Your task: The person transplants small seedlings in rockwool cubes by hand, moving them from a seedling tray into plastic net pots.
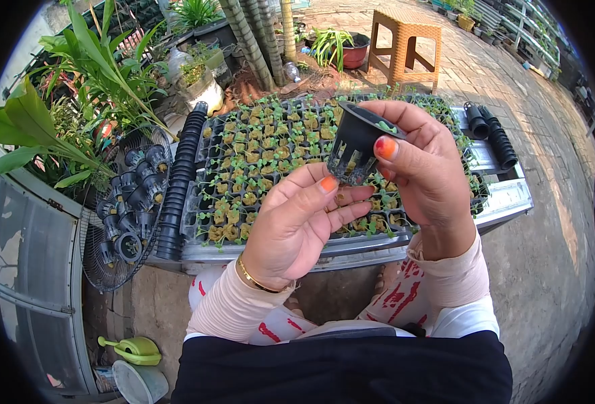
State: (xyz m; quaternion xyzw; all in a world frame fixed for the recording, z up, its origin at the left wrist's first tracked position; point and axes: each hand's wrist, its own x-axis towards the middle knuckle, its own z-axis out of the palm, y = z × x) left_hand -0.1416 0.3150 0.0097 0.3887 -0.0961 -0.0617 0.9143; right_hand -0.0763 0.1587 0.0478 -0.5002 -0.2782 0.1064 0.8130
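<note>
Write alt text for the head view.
The right hand holds a tilted black net cup, the left hand at its base, above rows of green seedlings. More cups lie in a wire basket at left.

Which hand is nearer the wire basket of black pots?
Left. The left hand is at the base of the held pot, to the right of the wire basket in view; the right hand, gripping that pot, is farther right.

Room above seedlings (pixel 251 159) — pot stack (pixel 182 182) beside
</note>
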